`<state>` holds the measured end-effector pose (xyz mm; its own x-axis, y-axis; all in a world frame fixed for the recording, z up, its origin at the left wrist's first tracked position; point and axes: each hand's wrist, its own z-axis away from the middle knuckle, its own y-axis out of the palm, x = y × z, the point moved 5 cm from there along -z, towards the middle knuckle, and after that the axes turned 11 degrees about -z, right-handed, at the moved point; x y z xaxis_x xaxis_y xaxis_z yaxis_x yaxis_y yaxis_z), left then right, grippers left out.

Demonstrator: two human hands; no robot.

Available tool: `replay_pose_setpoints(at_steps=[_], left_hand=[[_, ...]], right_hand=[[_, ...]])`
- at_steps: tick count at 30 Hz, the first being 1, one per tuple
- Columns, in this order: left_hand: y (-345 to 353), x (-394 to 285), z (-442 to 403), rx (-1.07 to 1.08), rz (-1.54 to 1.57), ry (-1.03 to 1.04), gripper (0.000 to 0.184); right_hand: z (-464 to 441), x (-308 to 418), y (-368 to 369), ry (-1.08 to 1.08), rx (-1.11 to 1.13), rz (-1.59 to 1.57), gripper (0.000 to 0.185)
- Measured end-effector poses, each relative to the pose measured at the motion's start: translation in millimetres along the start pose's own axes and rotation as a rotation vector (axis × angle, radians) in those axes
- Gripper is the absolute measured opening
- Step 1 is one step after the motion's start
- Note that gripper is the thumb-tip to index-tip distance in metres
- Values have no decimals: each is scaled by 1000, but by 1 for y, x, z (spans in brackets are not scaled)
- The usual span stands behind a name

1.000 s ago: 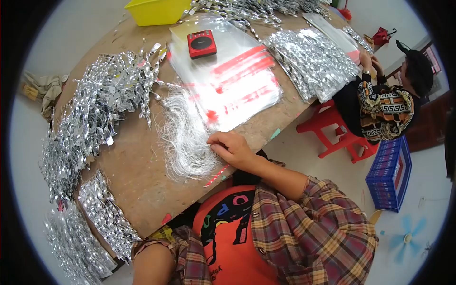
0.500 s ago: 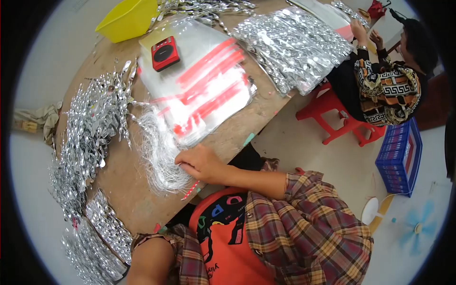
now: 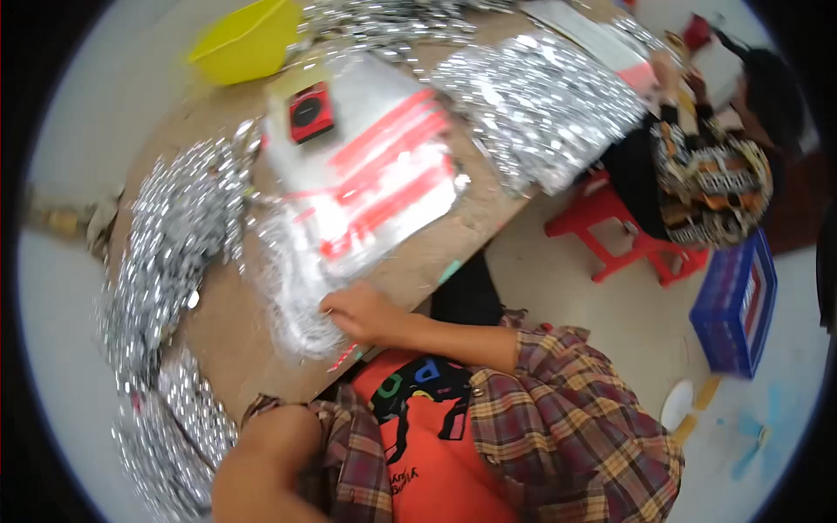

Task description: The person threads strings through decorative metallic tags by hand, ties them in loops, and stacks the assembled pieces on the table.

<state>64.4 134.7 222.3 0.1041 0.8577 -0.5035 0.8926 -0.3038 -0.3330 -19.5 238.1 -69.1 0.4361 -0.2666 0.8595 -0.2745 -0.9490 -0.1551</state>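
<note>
My right hand (image 3: 362,312) rests at the table's near edge, fingers curled together at the right side of a bundle of thin white strands (image 3: 296,305); whether it pinches any strand is too small to tell. My left hand is out of view; only the left forearm (image 3: 261,462) shows at the bottom. Beyond the strands lie clear plastic bags with red bands (image 3: 384,157), and on them a red radio (image 3: 311,113). Twisted silver strips (image 3: 174,235) lie in a heap to the left, with another silver bundle (image 3: 196,405) by the near left edge.
More silver strips (image 3: 545,105) cover the table's right side, and a yellow basin (image 3: 248,44) stands at the far edge. A co-worker (image 3: 711,174) sits at the right by a red stool (image 3: 610,235). A blue crate (image 3: 737,305) and a fan (image 3: 760,433) are farther right.
The view has turned and shifted, so the table's contents appear farther left. My right hand stays by the strands with its fingers curled. The left forearm has moved lower and leftward.
</note>
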Motion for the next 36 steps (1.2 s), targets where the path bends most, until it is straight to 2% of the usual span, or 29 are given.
replay_pose_setpoints(at_steps=[1,2,3,8,10,11,13,17,21,23,27,29,31,33,34,35,36], left_hand=[[-15,4,1,161,55,-13,13],[-23,0,5,317,106,-41,23],[-24,-5,15,293,39,-87,23],[-50,15,153,-499,-320,-1036,22],[-42,5,206,-719,-472,-1370,25],[-32,0,227,-723,-481,-1369,25],[-18,-16,281,-999,-544,-1458,23],[0,-34,335,-1200,-561,-1403,23],[-11,-46,342,-1182,-632,-1460,24],[-16,-43,342,-1155,-636,-1489,24],[-22,-50,325,-1217,-647,-1309,25],[-25,-65,288,-1091,-713,-1397,25],[-29,-92,241,-1097,-823,-1200,24],[-27,-132,179,-1108,-1056,-954,28],[-23,-149,155,-930,-1282,-721,35],[-30,-169,122,-514,-1401,-742,40],[-30,-163,119,-519,-1391,-736,40]], right_hand=[[0,-1,0,0,-29,8,14],[-1,-2,0,28,-12,-9,15],[-1,-2,-2,55,7,-23,17],[-2,13,-6,120,-6,-8,18],[-3,13,-6,137,-20,26,16],[-4,14,-6,158,-21,43,16],[-2,10,-2,195,-30,113,13],[-10,30,8,20,-17,402,13],[-11,32,12,19,28,459,13],[-12,34,15,-49,46,491,14],[-12,39,16,-116,42,478,15],[-12,37,13,-90,70,424,15],[-21,51,8,-90,86,343,18],[-52,113,-9,-68,8,80,24],[-70,159,-20,-256,7,104,23],[-84,208,-28,-492,40,105,24],[-91,249,-32,-765,45,55,22]])
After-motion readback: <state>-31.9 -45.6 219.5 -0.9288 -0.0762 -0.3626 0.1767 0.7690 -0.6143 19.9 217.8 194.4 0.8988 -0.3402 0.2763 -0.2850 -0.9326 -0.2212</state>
